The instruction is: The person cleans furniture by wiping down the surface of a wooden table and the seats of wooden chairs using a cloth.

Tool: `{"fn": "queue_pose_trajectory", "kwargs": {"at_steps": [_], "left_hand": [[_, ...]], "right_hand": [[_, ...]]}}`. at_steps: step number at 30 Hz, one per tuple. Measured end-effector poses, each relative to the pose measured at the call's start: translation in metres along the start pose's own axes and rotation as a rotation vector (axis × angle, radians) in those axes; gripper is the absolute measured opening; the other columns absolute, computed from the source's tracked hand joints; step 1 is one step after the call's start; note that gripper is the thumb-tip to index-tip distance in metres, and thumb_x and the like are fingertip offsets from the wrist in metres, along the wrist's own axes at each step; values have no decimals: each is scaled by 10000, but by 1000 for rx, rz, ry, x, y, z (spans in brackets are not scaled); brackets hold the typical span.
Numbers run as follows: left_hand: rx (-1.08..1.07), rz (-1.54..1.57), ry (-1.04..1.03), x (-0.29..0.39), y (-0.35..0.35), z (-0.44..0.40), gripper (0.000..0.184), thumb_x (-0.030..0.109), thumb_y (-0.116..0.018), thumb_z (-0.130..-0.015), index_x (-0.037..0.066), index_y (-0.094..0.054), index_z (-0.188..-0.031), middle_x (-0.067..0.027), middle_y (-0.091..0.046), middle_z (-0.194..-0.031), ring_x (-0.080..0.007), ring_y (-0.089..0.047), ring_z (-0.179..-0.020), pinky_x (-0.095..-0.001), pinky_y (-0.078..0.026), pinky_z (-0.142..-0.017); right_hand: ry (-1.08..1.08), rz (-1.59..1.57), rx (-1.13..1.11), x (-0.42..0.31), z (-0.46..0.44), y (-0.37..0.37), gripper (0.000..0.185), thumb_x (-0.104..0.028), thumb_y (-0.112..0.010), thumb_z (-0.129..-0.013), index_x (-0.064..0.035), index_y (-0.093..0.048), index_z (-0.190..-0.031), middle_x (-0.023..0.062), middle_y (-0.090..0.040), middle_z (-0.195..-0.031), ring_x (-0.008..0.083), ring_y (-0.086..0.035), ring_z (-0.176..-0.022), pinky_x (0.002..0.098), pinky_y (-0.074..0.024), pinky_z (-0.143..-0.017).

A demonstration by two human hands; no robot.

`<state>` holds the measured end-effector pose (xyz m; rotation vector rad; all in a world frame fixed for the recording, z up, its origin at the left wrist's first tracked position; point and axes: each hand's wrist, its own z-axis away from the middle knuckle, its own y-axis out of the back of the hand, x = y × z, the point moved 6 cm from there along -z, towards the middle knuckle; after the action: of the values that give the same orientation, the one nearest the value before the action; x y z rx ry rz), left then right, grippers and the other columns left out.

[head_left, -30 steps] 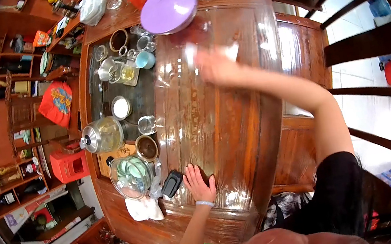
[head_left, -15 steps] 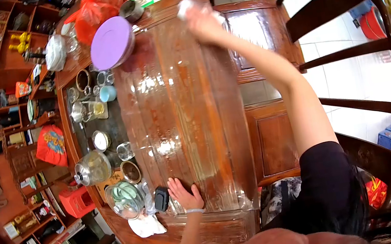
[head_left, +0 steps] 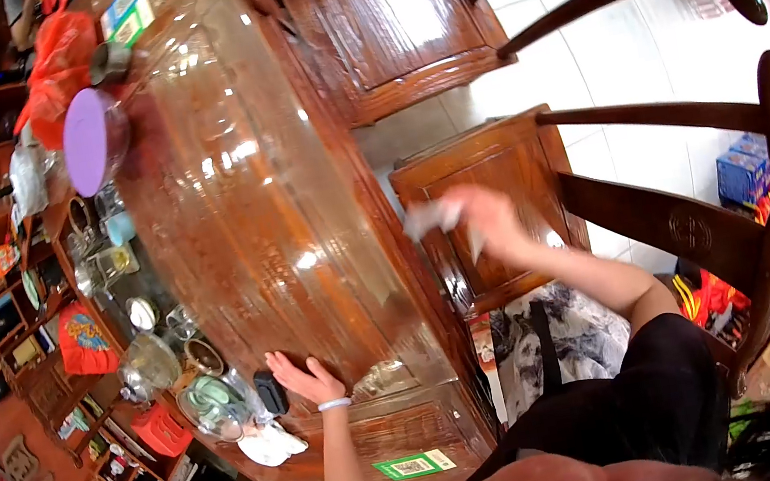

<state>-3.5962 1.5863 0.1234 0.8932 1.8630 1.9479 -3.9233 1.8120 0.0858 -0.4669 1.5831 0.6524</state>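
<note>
My left hand (head_left: 306,379) lies flat on the glossy wooden table (head_left: 243,222), fingers spread, a pale band at its wrist. Just left of its fingertips sits a small black object (head_left: 270,393), its kind unclear. My right hand (head_left: 494,224) is off the table's edge, above a wooden chair seat (head_left: 499,268). Its fingers are closed on a crumpled white tissue (head_left: 436,217), blurred by motion. A white cloth or tissue (head_left: 272,443) rests near the table's left corner.
A glass pot (head_left: 149,361), a lidded glass bowl (head_left: 214,408) and several cups line the table's left side. A purple-lidded bowl (head_left: 94,141) and red plastic bag (head_left: 62,75) stand farther off. A second chair (head_left: 392,20) stands to the right.
My right hand has moved from the table's far edge back toward me and off its right side, carrying the tissue. The view has turned right; my left hand still rests on the table.
</note>
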Motion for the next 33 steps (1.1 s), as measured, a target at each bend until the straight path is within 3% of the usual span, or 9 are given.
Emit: {"fn": "queue_pose_trajectory", "kwargs": {"at_steps": [1, 2, 10, 18, 20, 24, 27, 31, 33], "left_hand": [[-5, -8, 18, -3, -2, 1, 574, 375, -332, -906, -25, -262, -1310, -191, -216, -1392, -336, -180, -1293, -456, -105, -1045], [0, -2, 2, -4, -3, 1, 579, 383, -331, -906, -29, -266, -1308, -194, -217, -1390, -336, -185, -1291, -452, -111, -1045], [11, 16, 19, -6, -5, 3, 585, 398, -342, -905, -15, -275, -1313, -174, -229, -1391, -324, -202, -1286, -430, -139, -1046], [38, 51, 17, -5, -6, 3, 550, 348, -370, -901, -15, -291, -1306, -167, -241, -1388, -317, -205, -1288, -418, -135, -1052], [37, 46, 24, -5, -6, 4, 547, 343, -376, -900, -18, -294, -1302, -167, -241, -1388, -314, -205, -1289, -414, -134, -1053], [37, 54, 7, -6, -8, 4, 526, 307, -393, -897, -14, -296, -1303, -161, -241, -1390, -304, -205, -1291, -401, -134, -1054], [54, 79, 2, -5, -7, 4, 489, 253, -397, -893, -13, -312, -1294, -158, -260, -1383, -300, -220, -1287, -396, -139, -1054], [72, 82, -26, -9, -7, 5, 470, 217, -417, -883, -9, -331, -1285, -151, -279, -1376, -298, -239, -1278, -397, -151, -1052], [74, 84, -19, -9, -7, 5, 468, 217, -417, -883, -8, -333, -1284, -150, -282, -1374, -297, -241, -1278, -397, -152, -1052]], "right_hand": [[-522, -82, 302, 62, 3, 40, 228, -26, -433, -824, -30, -542, -1024, 78, -586, -872, 141, -550, -720, 276, -497, -639], [-610, 38, 465, 133, 13, 78, 206, -38, -460, -820, -27, -533, -1012, 70, -572, -855, 133, -527, -690, 284, -480, -626], [-126, 1074, 294, 231, -5, 151, 184, -58, -541, -801, -113, -606, -965, 95, -516, -978, 288, -509, -875, 360, -441, -745], [-205, 869, 395, 282, -6, 59, 268, -203, -513, -867, 15, -542, -1020, 113, -485, -933, 204, -503, -827, 317, -421, -717], [-456, 302, 314, 284, 4, 6, 314, -258, -518, -863, -5, -527, -1050, 132, -467, -949, 207, -474, -832, 310, -415, -715], [-567, -1, -523, 247, 92, -109, 359, -243, -511, -850, -56, -470, -1153, 152, -467, -1024, 287, -441, -1003, 357, -334, -916], [-435, 153, -1063, 229, 203, -139, 215, 87, -362, -757, -2, -469, -921, 138, -470, -895, 285, -457, -844, 424, -355, -904], [-104, 66, -1169, 227, 369, -140, 82, 12, -416, -783, -19, -461, -844, 144, -486, -859, 260, -461, -803, 391, -419, -811], [-878, -521, -650, 206, 325, -110, 160, -182, -487, -796, -29, -531, -813, 123, -521, -854, 234, -501, -849, 349, -448, -776]]}}
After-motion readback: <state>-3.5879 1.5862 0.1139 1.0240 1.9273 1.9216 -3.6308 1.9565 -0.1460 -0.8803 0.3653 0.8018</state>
